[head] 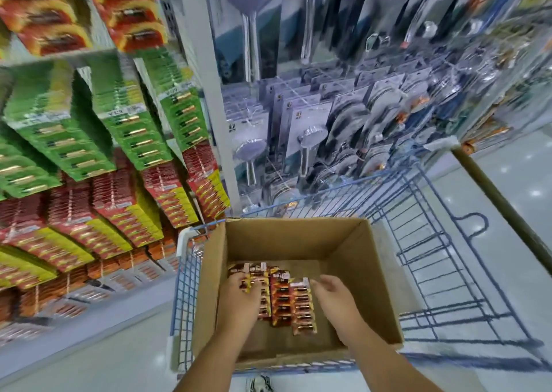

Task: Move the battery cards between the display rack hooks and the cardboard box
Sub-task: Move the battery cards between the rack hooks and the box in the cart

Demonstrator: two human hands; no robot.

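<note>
down in the head view, both hands were inside the open brown cardboard box (298, 239), which sat in a blue wire shopping cart (433, 242) pulled up beside the display rack. the red and gold battery cards (280, 297) lay on the box floor in overlapping strips, left of centre. the left hand (242, 294) rested on the left end of that pile, its fingers bent over the cards' edge, seemingly gathering a bunch to lift; whether it truly gripped them could not be told through the blur. the right hand (330, 291) hovered just beside the right end of the pile, fingers loosely spread and holding nothing, probably ready to steady or square the stack. to the left, the rack's hooks carried dense rows of green battery cards (59, 140) and red and yellow battery cards (119, 212), likely why the cart was parked so near. grey shower-head packs (343, 123) hung on the next bay.
</note>
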